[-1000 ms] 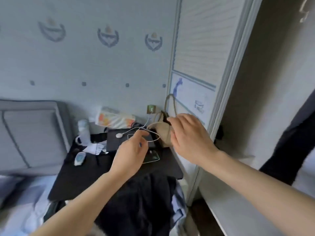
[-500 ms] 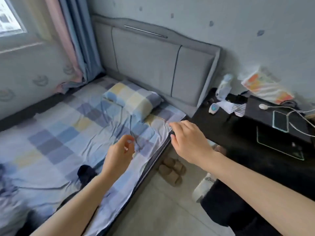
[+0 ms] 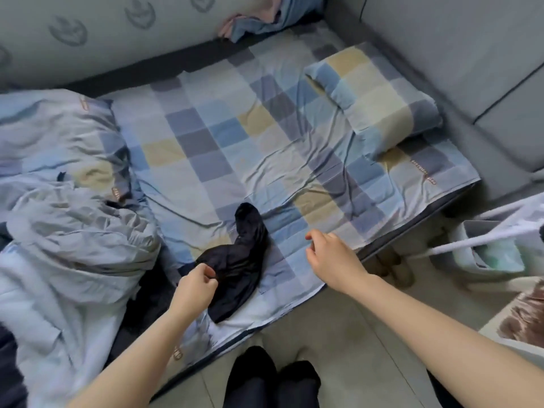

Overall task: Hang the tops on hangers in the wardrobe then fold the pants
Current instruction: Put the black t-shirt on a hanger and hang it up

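A dark navy garment (image 3: 241, 254) lies crumpled on the checked bed sheet (image 3: 265, 142) near the bed's front edge. My left hand (image 3: 195, 288) pinches the garment's near left edge with curled fingers. Just right of the garment my right hand (image 3: 331, 257) hovers above the sheet, its fingers loosely curled and holding nothing. More dark cloth (image 3: 147, 301) shows under the quilt to the left. No hanger or wardrobe is in view.
A bunched pale blue quilt (image 3: 67, 231) covers the bed's left side. A checked pillow (image 3: 379, 98) lies at the head by the grey headboard (image 3: 456, 54). White cords and a bag (image 3: 494, 248) are at the right. Slippers (image 3: 394, 269) sit on the tiled floor.
My view has swung from the bedside table and wardrobe door to the bed. My left hand has dropped onto the dark garment and taken hold of its edge; my right hand followed.
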Available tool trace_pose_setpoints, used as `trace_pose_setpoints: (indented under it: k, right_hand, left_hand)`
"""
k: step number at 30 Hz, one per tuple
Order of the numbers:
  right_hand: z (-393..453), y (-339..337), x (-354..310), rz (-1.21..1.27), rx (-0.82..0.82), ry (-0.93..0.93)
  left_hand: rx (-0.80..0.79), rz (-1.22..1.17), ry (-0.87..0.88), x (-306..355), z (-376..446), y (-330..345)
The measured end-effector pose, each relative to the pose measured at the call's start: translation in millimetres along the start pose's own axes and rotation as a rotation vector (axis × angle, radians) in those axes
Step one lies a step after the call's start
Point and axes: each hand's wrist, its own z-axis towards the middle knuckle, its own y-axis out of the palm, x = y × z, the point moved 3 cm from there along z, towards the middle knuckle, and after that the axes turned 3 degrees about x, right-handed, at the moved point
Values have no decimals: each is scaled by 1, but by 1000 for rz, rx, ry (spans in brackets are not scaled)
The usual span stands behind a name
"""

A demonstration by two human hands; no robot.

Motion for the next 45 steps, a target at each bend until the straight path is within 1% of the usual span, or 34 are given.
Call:
trace_pose_setpoints:
  k: [3,5,6,8,10,12,14,17,19,21,23,24,26,28,31,33,35,36,38,40,43,45]
  right_hand:
    - [54,66,6,124,-135,110]
    - [77,98,11,164,-173,147]
    - [97,127,14,166,-201,140]
    - [120,158,18,149,-234,120]
    - [147,201,23,80,-275,83]
    - [168,231,24,-23,-305,30]
    - [184,258,19,-162,-327,-71]
    - [206,295,7,-271,-319,-233]
    - [219,316,1,-358,-329,-354]
    - [229,332,-2,-470,-358,-448]
    - [235,343,3,-563,-339,-491]
    - [235,344,8,-594,-299,-502]
    - [232,343,19,-579,-230,-469]
    - [224,336,36,-520,-222,-360]
    - [213,315,66,-486,-213,-214]
    - [208,299,84,-389,-200,-88]
    - [205,283,95,-206,-183,86]
    - [205,275,97,-107,-177,170]
    - [200,255,91,71,-153,293]
    - [192,236,76,172,-118,309]
    - [172,197,46,268,-102,284]
    - [159,161,21,365,-69,274]
  left_hand:
    - [-61,13,-96,-39,43,30]
    - [-117,48,-111,-49,62,51]
    - [-139,69,-123,-62,79,70]
    - [-178,136,-114,-68,100,94]
    - [-189,242,-109,-82,123,124]
    - [-162,353,-78,-92,141,144]
    - [-106,397,-80,-104,156,159]
    - [-40,334,-187,-129,180,176]
    - [-57,295,-227,-145,192,187]
    - [-56,368,-214,-154,199,193]
    - [36,497,-161,-160,204,192]
    - [91,510,-135,-162,206,187]
    - [171,382,-140,-169,208,177]
    - [281,173,-176,-176,204,164]
    - [467,-149,-301,-186,190,142]
    - [555,-333,-414,-193,186,125]
    - [618,-524,-454,-194,184,107]
    - [632,-632,-445,-190,184,98]
    - [611,-877,-426,-174,178,81]
    - [573,-1056,-397,-149,170,66]
    - [526,-1169,-369,-105,150,38]
    - [507,-1175,-335,-77,131,14]
